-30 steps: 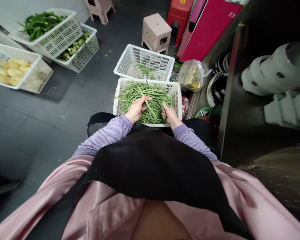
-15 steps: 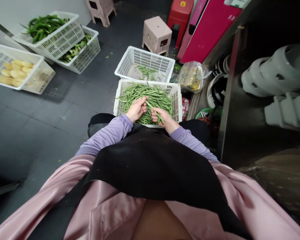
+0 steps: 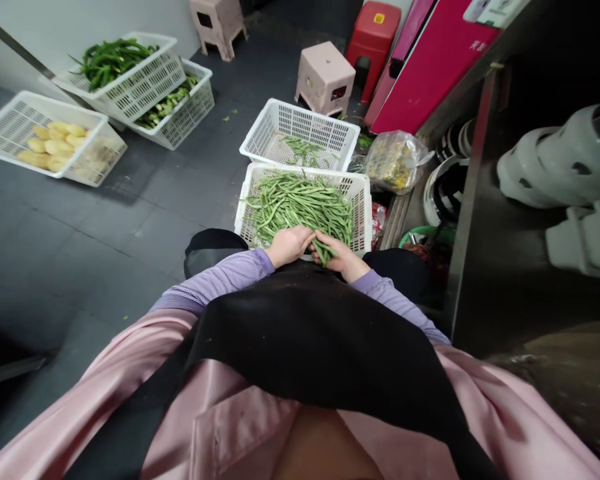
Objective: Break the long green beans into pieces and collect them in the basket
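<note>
Long green beans point(image 3: 305, 203) fill a white plastic basket point(image 3: 367, 210) in front of my knees. At its near edge my right hand point(image 3: 337, 255) is closed around a small bunch of green beans point(image 3: 323, 253), whose ends stick out toward me. My left hand point(image 3: 291, 245) is closed too, and its fingertips meet the right hand's fingers at the bunch. Whatever lies inside the left hand's fingers is hidden. Just behind stands a second white basket point(image 3: 263, 130) with a few bean pieces point(image 3: 305, 150) on its bottom.
On the left are baskets of peeled potatoes point(image 3: 55, 147), green peppers point(image 3: 113, 61) and cut green vegetables point(image 3: 167, 103). Pink stools point(image 3: 327, 73) and a red stool point(image 3: 375, 30) stand ahead. A plastic bag point(image 3: 397, 160) and a metal counter point(image 3: 473, 200) are at the right.
Both hands have come down toward me to the basket's near edge. They were apart over the beans and now touch. The whole view has shifted slightly.
</note>
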Demonstrator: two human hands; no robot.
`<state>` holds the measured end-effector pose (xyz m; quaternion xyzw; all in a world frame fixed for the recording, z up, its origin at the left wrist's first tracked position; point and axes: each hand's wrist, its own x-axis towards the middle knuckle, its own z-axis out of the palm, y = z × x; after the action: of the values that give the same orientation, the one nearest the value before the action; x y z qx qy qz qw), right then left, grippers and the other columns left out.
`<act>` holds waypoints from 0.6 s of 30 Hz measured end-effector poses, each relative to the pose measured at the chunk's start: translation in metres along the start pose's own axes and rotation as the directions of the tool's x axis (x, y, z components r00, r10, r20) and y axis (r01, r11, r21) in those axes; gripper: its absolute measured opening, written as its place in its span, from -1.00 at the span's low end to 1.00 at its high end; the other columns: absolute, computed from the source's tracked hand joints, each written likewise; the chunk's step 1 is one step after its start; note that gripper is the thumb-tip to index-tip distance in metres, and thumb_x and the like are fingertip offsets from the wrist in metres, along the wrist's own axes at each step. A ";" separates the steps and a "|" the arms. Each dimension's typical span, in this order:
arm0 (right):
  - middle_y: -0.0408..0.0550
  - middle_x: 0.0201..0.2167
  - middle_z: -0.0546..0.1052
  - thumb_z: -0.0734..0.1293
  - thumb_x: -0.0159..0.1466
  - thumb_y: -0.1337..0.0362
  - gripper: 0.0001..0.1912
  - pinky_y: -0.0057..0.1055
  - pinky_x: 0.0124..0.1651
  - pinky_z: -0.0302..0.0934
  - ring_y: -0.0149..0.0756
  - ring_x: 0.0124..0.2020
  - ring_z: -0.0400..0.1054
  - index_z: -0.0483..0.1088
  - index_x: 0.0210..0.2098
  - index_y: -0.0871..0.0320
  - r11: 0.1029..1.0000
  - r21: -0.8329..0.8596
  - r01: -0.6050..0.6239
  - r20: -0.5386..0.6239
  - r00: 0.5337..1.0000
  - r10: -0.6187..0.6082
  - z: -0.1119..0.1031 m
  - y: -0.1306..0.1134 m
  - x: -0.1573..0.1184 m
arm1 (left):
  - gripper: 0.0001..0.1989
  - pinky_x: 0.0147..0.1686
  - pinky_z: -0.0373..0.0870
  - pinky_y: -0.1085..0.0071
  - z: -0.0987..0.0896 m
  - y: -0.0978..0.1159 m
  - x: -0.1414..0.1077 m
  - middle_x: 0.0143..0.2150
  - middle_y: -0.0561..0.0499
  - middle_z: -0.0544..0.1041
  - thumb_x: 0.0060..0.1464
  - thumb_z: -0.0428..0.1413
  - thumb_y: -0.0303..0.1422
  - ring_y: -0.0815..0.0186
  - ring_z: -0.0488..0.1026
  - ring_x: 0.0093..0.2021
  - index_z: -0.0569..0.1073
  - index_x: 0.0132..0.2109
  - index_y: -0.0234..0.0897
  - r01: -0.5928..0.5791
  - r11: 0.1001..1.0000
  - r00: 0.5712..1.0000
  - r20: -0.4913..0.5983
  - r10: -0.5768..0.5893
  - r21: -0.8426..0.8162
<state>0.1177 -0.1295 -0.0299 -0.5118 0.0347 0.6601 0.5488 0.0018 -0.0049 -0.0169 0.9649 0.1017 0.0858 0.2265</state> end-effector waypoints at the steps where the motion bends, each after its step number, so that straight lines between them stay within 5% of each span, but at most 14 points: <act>1: -0.23 -0.58 0.39 0.42 0.30 0.13 -0.74 -0.51 -0.55 0.12 -0.48 -0.64 0.20 0.33 -0.35 0.14 1.000 -0.018 0.006 0.031 1.000 -0.005 0.000 0.000 -0.001 | -0.57 -0.31 0.37 0.38 -0.003 -0.003 0.001 -0.29 -0.18 0.56 0.40 -0.12 -0.20 0.25 0.51 -0.30 0.54 -0.25 -0.33 -0.001 0.999 0.999 0.032 -0.001 0.043; 3: -0.27 -0.60 0.34 0.46 0.24 0.16 -0.73 -0.53 -0.56 0.07 -0.52 -0.65 0.16 0.32 -0.38 0.15 0.997 -0.079 0.023 0.081 0.997 -0.017 0.001 -0.003 -0.003 | -0.61 -0.36 0.32 0.40 -0.012 -0.006 0.003 -0.37 -0.12 0.52 0.36 -0.07 -0.21 0.28 0.46 -0.37 0.50 -0.31 -0.31 0.003 1.000 0.994 0.108 -0.006 0.027; 6: -0.27 -0.62 0.32 0.56 0.11 0.15 -0.63 -0.52 -0.56 0.06 -0.52 -0.64 0.14 0.30 -0.40 0.16 0.978 -0.206 0.022 0.208 0.978 0.021 -0.001 -0.012 -0.008 | -0.60 -0.44 0.25 0.45 -0.028 -0.010 0.007 -0.55 0.04 0.36 0.31 0.00 -0.18 0.38 0.30 -0.51 0.39 -0.46 -0.27 0.075 0.940 0.938 0.342 0.046 -0.332; 9: -0.27 -0.63 0.29 0.62 0.04 0.17 -0.56 -0.54 -0.60 -0.01 -0.54 -0.66 0.09 0.28 -0.43 0.17 0.962 -0.272 0.007 0.321 0.943 0.084 -0.008 -0.020 -0.014 | -0.50 -0.55 0.16 0.45 -0.036 -0.017 0.002 -0.65 0.11 0.22 0.23 0.09 -0.04 0.44 0.14 -0.61 0.26 -0.57 -0.24 0.314 0.652 0.873 0.480 0.088 -0.690; 11: -0.26 -0.62 0.30 0.60 0.09 0.16 -0.57 -0.56 -0.61 -0.01 -0.55 -0.65 0.09 0.29 -0.43 0.18 0.967 -0.251 0.035 0.261 0.965 0.033 -0.012 -0.028 -0.013 | -0.49 -0.59 0.10 0.45 -0.035 -0.024 -0.003 -0.67 0.11 0.20 0.15 0.17 -0.03 0.47 0.10 -0.64 0.26 -0.60 -0.23 0.398 0.514 0.886 0.464 0.002 -0.760; 13: -0.23 -0.59 0.33 0.54 0.20 0.15 -0.64 -0.56 -0.60 0.04 -0.53 -0.63 0.13 0.30 -0.39 0.18 0.973 -0.219 0.079 0.105 0.993 -0.057 -0.012 -0.046 -0.002 | -0.53 -0.59 0.07 0.47 -0.030 -0.034 -0.006 -0.66 0.12 0.21 0.15 0.18 -0.08 0.48 0.09 -0.65 0.29 -0.59 -0.24 0.432 0.475 0.899 0.406 -0.162 -0.767; 16: -0.23 -0.60 0.33 0.41 0.35 0.17 -0.71 -0.54 -0.55 0.13 -0.50 -0.62 0.14 0.27 -0.37 0.16 0.934 -0.306 0.182 -0.131 0.964 -0.231 0.004 -0.104 0.030 | -0.65 -0.55 0.10 0.48 -0.021 -0.054 -0.003 -0.63 0.14 0.24 0.26 0.01 -0.26 0.46 0.11 -0.62 0.35 -0.50 -0.26 0.547 0.538 0.832 0.345 -0.435 -0.641; 18: -0.23 -0.60 0.32 0.28 0.45 0.14 -0.70 -0.49 -0.46 0.21 -0.49 -0.60 0.17 0.23 -0.36 0.14 0.863 -0.410 0.296 -0.159 0.908 -0.387 0.024 -0.162 0.054 | -0.70 -0.49 0.18 0.47 -0.017 -0.067 0.000 -0.61 0.13 0.27 0.24 -0.04 -0.40 0.42 0.18 -0.58 0.42 -0.45 -0.29 0.626 0.631 0.780 0.352 -0.517 -0.459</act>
<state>0.2323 -0.0141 0.0264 -0.6800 -0.1192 0.4803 0.5410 -0.0122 0.0616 -0.0321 0.7769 0.3523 -0.0562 0.5188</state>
